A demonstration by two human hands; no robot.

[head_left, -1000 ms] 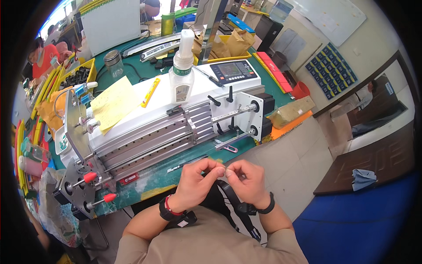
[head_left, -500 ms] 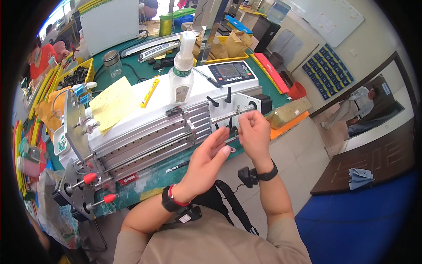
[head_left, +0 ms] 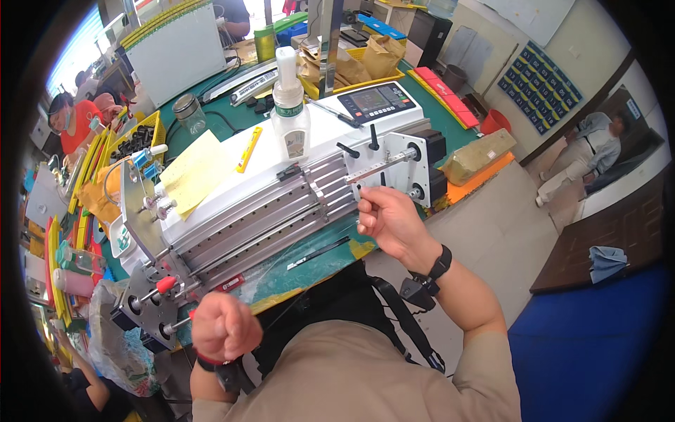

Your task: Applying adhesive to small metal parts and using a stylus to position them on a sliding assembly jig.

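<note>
My right hand is raised beside the right end of a metal linear-rail machine, thumb and fingertips pinched together. What it pinches, if anything, is too small to make out. Low at the left, near the bench's front edge, my left hand is closed with curled fingers. Its grip is hidden. The machine has a silver end plate with black clamp levers, and red-tipped shafts at its left end. A white squeeze bottle stands upright on the white housing behind the rails.
A control panel with a screen, yellow paper and a yellow knife-like tool lie on the housing. A stone-like block stands at right. A black strip lies on the green bench. One person is by the doorway.
My hands, close together before, are now far apart. The left swung down and left and its fingers curled closed; the right moved slightly left and down. The view has shifted.
</note>
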